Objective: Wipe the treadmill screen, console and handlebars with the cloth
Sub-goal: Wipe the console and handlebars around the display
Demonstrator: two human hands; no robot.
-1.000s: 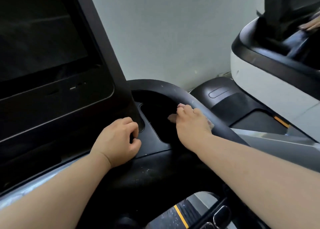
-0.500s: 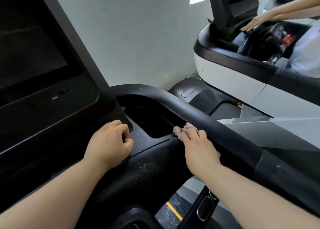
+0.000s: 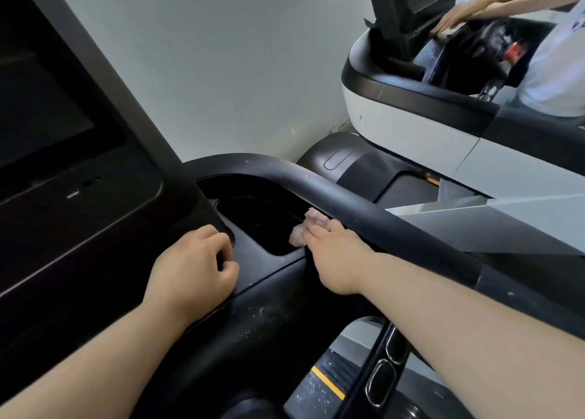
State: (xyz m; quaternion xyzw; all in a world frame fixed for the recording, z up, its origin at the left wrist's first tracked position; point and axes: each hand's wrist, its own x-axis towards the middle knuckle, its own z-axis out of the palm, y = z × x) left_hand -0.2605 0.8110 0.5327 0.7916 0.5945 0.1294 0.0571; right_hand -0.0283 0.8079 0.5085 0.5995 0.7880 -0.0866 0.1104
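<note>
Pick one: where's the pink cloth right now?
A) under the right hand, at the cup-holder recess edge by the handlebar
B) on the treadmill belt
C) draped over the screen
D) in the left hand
A: the cloth bunches out from under the fingers of the right hand, which presses it beside the handlebar; the left hand rests curled on the console, holding nothing.
</note>
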